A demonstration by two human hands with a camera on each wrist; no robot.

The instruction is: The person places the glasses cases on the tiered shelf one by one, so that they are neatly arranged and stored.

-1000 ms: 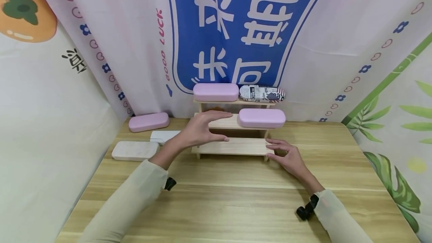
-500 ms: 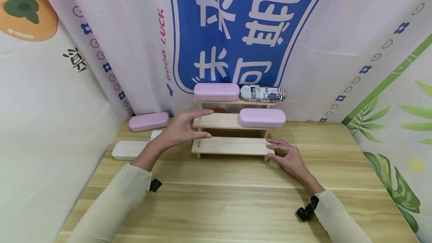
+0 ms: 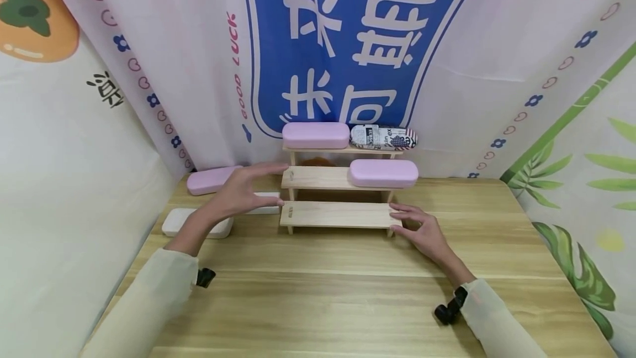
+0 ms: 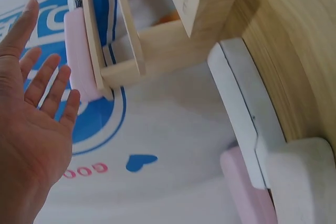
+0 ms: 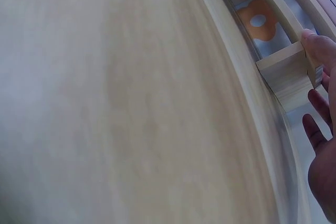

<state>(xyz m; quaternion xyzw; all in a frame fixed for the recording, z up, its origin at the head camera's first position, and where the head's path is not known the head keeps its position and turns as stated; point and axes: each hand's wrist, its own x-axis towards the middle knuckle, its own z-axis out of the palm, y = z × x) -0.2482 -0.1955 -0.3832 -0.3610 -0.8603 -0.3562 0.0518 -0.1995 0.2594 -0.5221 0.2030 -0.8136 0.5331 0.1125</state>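
A three-tier wooden display rack (image 3: 343,215) stands near the back of the table. At its right end my right hand (image 3: 422,231) pinches the lowest board, the thumb on the front edge in the right wrist view. My left hand (image 3: 233,195), empty with fingers and thumb spread apart, hovers by the rack's left end. A pink glasses case (image 3: 316,135) and a newspaper-print glasses case (image 3: 383,137) lie on the top tier. Another pink glasses case (image 3: 383,173) rests at the right of the middle tier. The lowest board is bare.
Left of the rack lie a pink case (image 3: 211,181), a white case (image 4: 247,103) and an off-white case (image 3: 174,221), partly covered by my left hand and arm in the head view. A printed curtain (image 3: 447,98) hangs behind the wooden table (image 3: 323,291).
My left hand has moved left, from in front of the rack's lower tiers to beside its left end, over the cases there. My right hand has kept its place on the rack.
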